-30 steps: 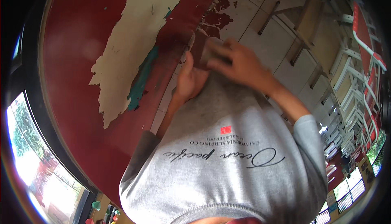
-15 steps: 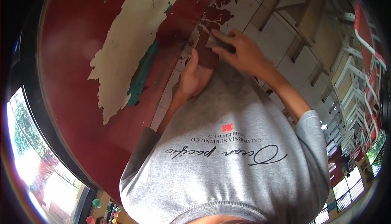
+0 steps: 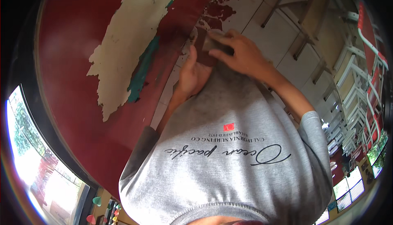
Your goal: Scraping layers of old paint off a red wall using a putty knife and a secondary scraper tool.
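Observation:
My left hand (image 3: pixel 192 71) holds a reddish-brown sheet (image 3: pixel 199 43) from below, with the thumb raised along its left side. Over the sheet's right part, my right hand (image 3: pixel 241 53) grips a greyish-brown flat piece (image 3: pixel 211 45) between thumb and fingers. Whether this piece is a folded part of the sheet or separate, I cannot tell. Both hands are in front of my chest, close together. Beside them on the left stands a red painted surface (image 3: pixel 73 41), where a long patch has peeled to cream (image 3: pixel 131 32) and teal (image 3: pixel 143 69).
Dark red paint flakes (image 3: pixel 221 10) lie on the pale tiled floor (image 3: pixel 249 4) beyond my hands. Wooden furniture with metal legs (image 3: pixel 315 12) stands at the right. Farther right are white-framed chairs (image 3: pixel 350 73) and red-and-white frames (image 3: pixel 372 41). A bright window (image 3: pixel 41 155) is at the lower left.
The greyish piece in my right fingers has shifted left across the reddish-brown sheet. My right hand has moved slightly left with it; my left hand stays nearly in place.

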The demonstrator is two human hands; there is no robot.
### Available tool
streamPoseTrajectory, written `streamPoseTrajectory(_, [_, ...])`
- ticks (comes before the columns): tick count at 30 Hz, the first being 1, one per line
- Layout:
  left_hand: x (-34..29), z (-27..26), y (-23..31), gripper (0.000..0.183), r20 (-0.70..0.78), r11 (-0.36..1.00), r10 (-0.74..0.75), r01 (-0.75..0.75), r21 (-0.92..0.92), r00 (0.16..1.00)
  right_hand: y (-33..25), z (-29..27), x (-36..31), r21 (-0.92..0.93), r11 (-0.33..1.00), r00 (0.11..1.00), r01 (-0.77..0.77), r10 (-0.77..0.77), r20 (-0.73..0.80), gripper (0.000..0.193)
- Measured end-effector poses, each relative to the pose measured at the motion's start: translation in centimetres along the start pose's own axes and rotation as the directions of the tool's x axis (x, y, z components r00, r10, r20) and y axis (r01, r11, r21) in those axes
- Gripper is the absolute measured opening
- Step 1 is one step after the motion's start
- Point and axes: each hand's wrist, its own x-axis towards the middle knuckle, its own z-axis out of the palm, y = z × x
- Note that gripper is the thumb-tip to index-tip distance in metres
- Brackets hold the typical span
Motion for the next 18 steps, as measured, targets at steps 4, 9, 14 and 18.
streamPoseTrajectory(4, [0.2,0.1,1.1,0.061,0.050,0.993,-0.027,0.033,-0.116,0.998,-1.9,-0.4,-1.7,0.032,0.998,0.996,0.053,-0.055,0.076,0.054])
streamPoseTrajectory(9, [1.0,0.5,0.6,0.060,0.008,0.996,0.034,-0.033,-0.087,0.999,-2.7,-0.3,-2.0,-0.031,0.986,0.985,0.163,-0.165,-0.050,0.054])
streamPoseTrajectory(14, [1.1,-0.1,-0.3,0.061,0.082,0.995,0.054,-0.047,-0.090,0.995,-0.9,-0.3,-0.3,-0.011,1.000,0.999,0.008,-0.008,-0.051,0.054])
streamPoseTrajectory(18, [-0.3,1.1,0.4,0.063,0.016,0.997,0.050,-0.049,-0.052,0.999,-0.6,0.7,-0.6,-0.037,0.999,0.994,-0.017,0.013,-0.109,0.052])
